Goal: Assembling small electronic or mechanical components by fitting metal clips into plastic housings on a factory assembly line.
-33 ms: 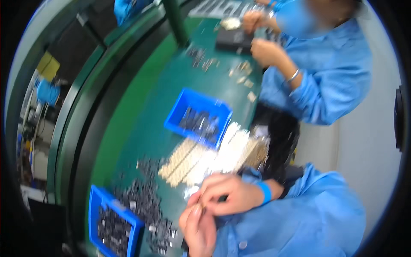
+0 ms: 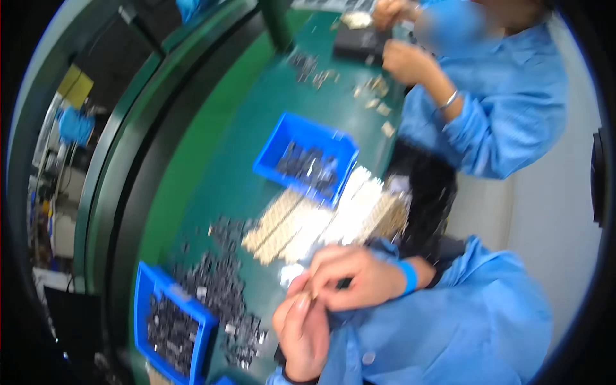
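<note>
My left hand (image 2: 303, 330) is closed, thumb and fingers pinched near the table's edge. My right hand (image 2: 356, 276), with a blue wristband (image 2: 409, 276), meets it, its fingertips pressed against the same spot. Between the two hands a tiny yellowish piece (image 2: 313, 295) shows; it is too small and blurred to name. Just beyond the hands lie cream-coloured sheets of small parts in rows (image 2: 276, 228), glaring under the light. A heap of small black parts (image 2: 215, 282) spreads over the green table to their left.
A blue bin (image 2: 208, 330) of black parts stands at lower left; another blue bin (image 2: 269, 157) stands beyond the sheets. A green post (image 2: 274, 25) and rail border the table. At upper right a co-worker in blue (image 2: 500, 115) handles things over a black box (image 2: 359, 45).
The view has shifted slightly, so the bins, sheets and co-worker sit a little higher and further right. Both my hands stay pinched together.
</note>
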Action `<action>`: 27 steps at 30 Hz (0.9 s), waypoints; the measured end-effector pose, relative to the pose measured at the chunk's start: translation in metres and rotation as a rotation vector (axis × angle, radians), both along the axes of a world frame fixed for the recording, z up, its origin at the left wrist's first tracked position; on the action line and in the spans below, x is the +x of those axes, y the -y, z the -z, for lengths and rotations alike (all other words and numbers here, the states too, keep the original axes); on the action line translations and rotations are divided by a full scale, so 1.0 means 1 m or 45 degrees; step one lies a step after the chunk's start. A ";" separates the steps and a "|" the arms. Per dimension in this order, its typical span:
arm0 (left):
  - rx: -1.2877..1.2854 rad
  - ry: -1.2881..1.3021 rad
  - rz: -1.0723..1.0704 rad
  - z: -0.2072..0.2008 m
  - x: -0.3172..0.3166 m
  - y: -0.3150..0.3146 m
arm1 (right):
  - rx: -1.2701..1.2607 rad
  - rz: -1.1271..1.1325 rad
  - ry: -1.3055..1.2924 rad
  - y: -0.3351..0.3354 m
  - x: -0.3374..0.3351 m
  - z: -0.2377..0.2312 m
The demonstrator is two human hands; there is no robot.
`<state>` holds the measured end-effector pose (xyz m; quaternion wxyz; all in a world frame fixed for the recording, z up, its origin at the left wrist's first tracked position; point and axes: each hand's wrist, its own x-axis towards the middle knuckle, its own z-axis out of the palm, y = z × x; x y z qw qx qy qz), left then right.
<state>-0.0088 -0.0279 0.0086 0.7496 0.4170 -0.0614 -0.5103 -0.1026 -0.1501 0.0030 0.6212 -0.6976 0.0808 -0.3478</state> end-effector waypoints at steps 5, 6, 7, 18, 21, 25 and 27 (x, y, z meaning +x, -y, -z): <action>0.007 0.464 -0.314 -0.006 0.012 -0.002 | -0.290 0.243 -0.216 0.056 -0.036 -0.002; 0.028 0.479 -0.340 -0.002 0.014 -0.005 | -0.476 0.390 -0.307 0.073 -0.050 -0.004; 0.087 0.872 -0.392 0.004 0.016 -0.006 | -0.585 0.446 -0.499 0.086 -0.071 -0.008; 0.123 2.919 -0.448 0.003 0.018 -0.035 | -0.594 0.118 -0.449 0.046 -0.034 -0.008; -0.004 3.122 -0.486 0.005 0.020 -0.038 | -0.121 -0.311 -0.236 0.026 -0.006 -0.011; 0.004 3.185 -0.492 0.004 0.021 -0.044 | 0.073 -0.631 -0.189 0.017 0.011 -0.006; 0.011 3.210 -0.499 0.006 0.021 -0.047 | 0.090 -0.684 -0.224 0.015 0.014 -0.007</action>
